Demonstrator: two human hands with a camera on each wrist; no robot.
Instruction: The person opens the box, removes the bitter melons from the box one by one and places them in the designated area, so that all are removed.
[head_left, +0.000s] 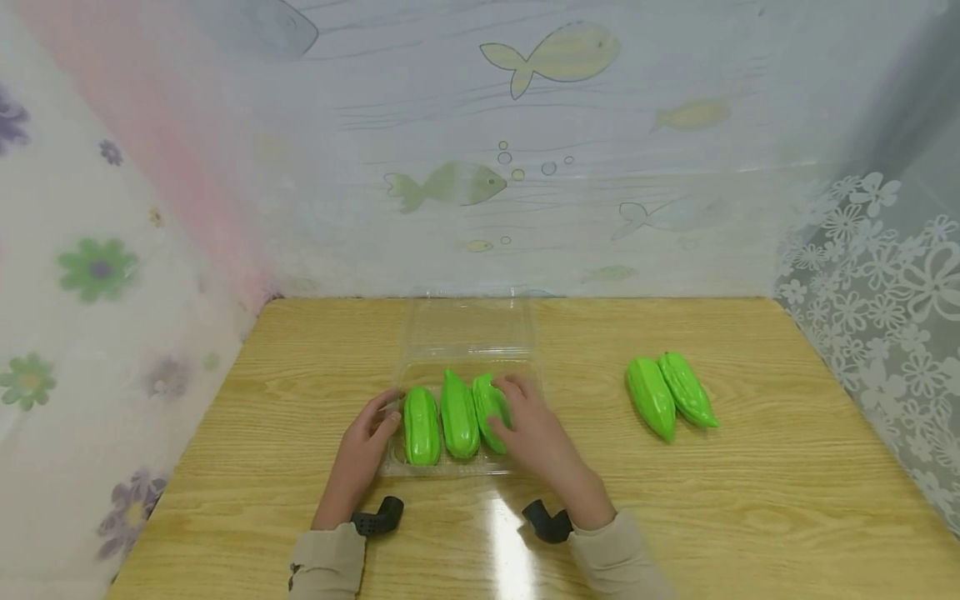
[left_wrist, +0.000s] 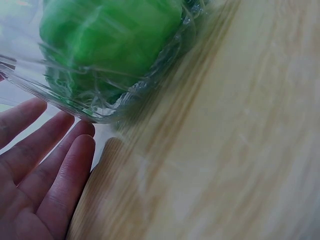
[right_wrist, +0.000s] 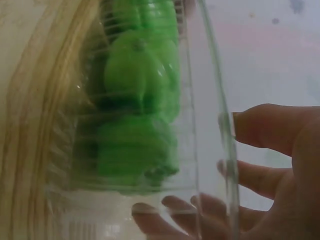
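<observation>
Clear hinged plastic box (head_left: 442, 471) sits approx. mid-table, its see-through lid (head_left: 471, 327) laid back at 12 o'clock, prob. so the top is fully reachable. In it, side by side, are three glossy bright-green ridged gourd-shaped pieces (head_left: 459, 423), long axes approx. 12-to-6, presumably because a row fits the width best. R hand (head_left: 536, 425) is at the box's 3 o'clock, fingers spread and lightly bent over the rim and the rightmost piece; no grip seen, can't tell re: contact w/ the piece. L hand (head_left: 365, 437) is at 9 o'clock, fingers apart and relaxed, tips by the outer wall, nothing grasped; looks like a light guard vs. sliding. Farther out at 3 o'clock, two loose matching green pieces (head_left: 651, 398) lie together on the wood-grain table (head_left: 750, 500), well apart from the box. Black angled fittings (head_left: 381, 517) at 7 & 5 o'clock, by the beige cuffs (head_left: 330, 554), are prob. wrist-cam mounts.
</observation>
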